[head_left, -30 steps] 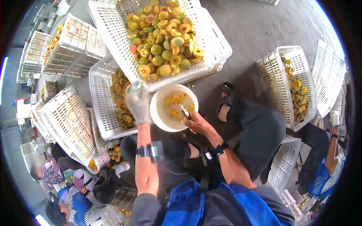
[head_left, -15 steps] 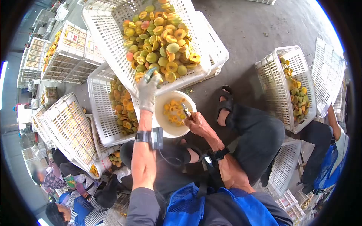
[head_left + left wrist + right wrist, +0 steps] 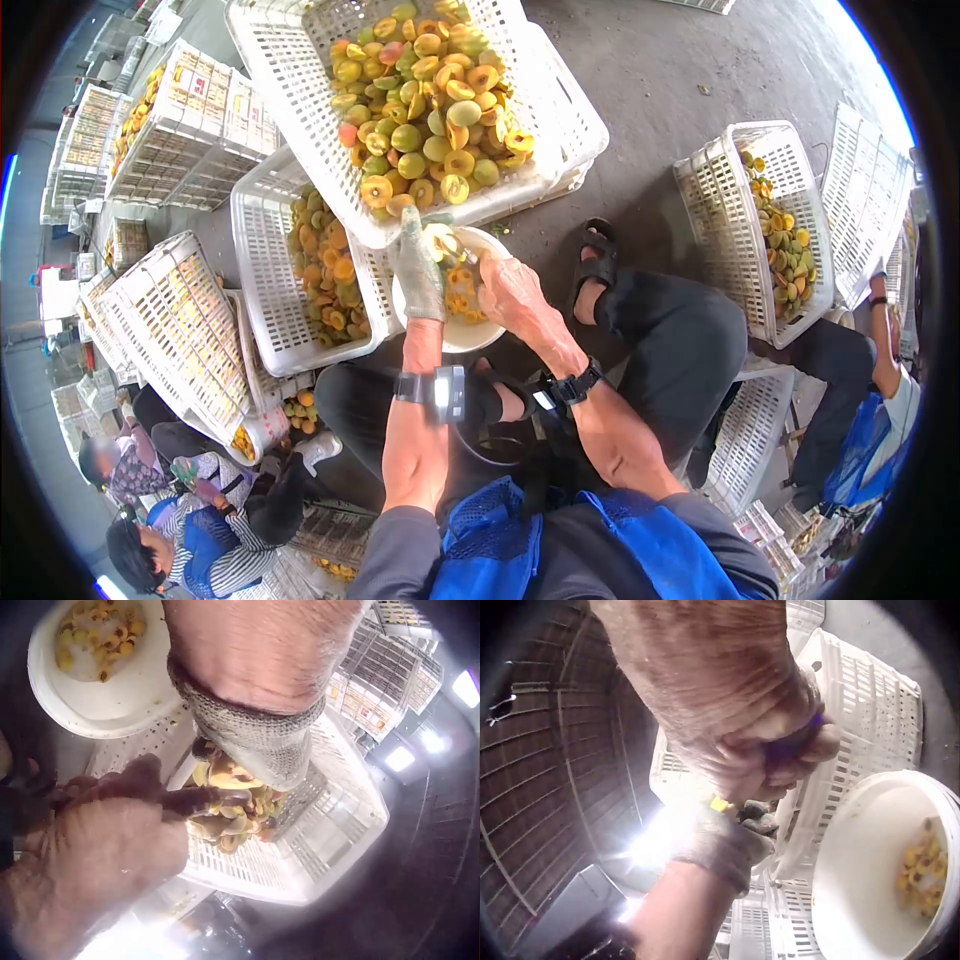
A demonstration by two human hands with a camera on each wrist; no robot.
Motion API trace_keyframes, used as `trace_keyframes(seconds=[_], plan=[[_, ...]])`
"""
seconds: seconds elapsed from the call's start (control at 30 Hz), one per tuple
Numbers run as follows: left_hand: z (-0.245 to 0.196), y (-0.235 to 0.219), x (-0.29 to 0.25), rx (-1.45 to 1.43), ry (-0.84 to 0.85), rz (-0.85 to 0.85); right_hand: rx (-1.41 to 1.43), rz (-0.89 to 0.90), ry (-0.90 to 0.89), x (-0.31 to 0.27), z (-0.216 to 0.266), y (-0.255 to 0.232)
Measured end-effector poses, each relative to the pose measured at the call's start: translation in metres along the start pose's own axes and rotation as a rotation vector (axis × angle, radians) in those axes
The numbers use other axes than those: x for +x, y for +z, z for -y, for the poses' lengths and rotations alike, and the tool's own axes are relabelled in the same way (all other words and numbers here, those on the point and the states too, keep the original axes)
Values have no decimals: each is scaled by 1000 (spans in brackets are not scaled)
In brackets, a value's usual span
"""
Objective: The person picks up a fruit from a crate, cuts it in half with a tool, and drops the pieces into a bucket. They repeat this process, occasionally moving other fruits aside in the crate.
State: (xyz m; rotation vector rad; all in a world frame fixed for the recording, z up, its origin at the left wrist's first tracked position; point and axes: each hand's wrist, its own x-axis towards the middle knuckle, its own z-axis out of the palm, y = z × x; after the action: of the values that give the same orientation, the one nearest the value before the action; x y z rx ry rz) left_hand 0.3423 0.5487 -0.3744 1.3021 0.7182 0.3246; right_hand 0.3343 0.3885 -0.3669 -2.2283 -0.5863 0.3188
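Observation:
In the head view my gloved left hand (image 3: 420, 275) holds a cut apricot (image 3: 440, 240), its yellow flesh showing, over the white bucket (image 3: 475, 338). Curled fingers of my bare right hand (image 3: 517, 295) grip a short metal-tipped tool, now mostly hidden, right at the fruit. Both hands meet close together in the right wrist view. Small yellow-orange fruit pieces (image 3: 922, 874) lie in the bottom of the bucket. Just beyond the hands, a white crate (image 3: 290, 70) holds many apricots (image 3: 425, 110), several of them halved.
Left of the bucket stands a lower crate (image 3: 262, 270) with more apricots (image 3: 325, 275). Another part-filled crate (image 3: 715, 220) is on the right. Stacked crates (image 3: 185, 130) line the left side. Other people sit at lower left and far right; my sandalled foot (image 3: 595, 265) is beside the bucket.
My left hand went up to the front edge of the upper crate, then came back over the bucket with an apricot. My right hand moved up to meet it with the tool.

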Motion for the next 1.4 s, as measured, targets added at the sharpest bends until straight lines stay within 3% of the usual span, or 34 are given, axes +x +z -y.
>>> trace_keyframes(seconds=[0.07,0.1,0.17,0.2,0.23,0.3,0.37,0.4,0.47,0.53,0.7,0.8,0.83,0.93,1.03,1.13,1.17,1.23,1.3,1.4], plan=[[18,-9,2,120,45,-5,-7,45,45,2,-2,9],[3,-9,-7,183,70,131,-1,5,12,-5,-6,20],[17,-8,-14,320,223,18,10,-89,-56,-16,-13,38],[19,-14,-13,391,194,49,45,-91,-61,-17,-16,41],[18,-17,-14,463,168,83,83,-86,-57,-23,-15,43],[20,-19,-20,524,333,112,111,26,23,-25,-11,38],[16,-19,-22,427,255,134,67,47,116,-24,-5,34],[6,-14,-26,298,90,141,42,60,159,-22,-2,30],[13,-12,-23,176,-26,126,37,13,156,-20,3,19],[43,-23,-12,205,66,64,40,6,154,-20,4,18],[43,-28,-8,216,-101,218,139,52,70,-34,-30,63],[49,-40,-9,278,-156,263,602,335,345,-28,5,16],[52,-44,-7,288,-173,280,637,399,448,-25,12,5],[44,-29,-22,-21,-100,142,546,269,282,-27,-7,27],[33,-29,-32,87,-195,138,676,344,393,-32,15,10],[33,-28,-38,-98,-236,211,1224,718,661,-39,1,20],[28,-30,-39,31,-313,203,1266,752,645,-41,-2,25],[30,-30,-36,36,-271,236,1340,811,609,-44,-7,27],[28,-36,-31,95,-143,182,1028,794,549,-46,-10,32],[5,-61,-18,135,123,-158,697,644,458,-59,-12,28]])
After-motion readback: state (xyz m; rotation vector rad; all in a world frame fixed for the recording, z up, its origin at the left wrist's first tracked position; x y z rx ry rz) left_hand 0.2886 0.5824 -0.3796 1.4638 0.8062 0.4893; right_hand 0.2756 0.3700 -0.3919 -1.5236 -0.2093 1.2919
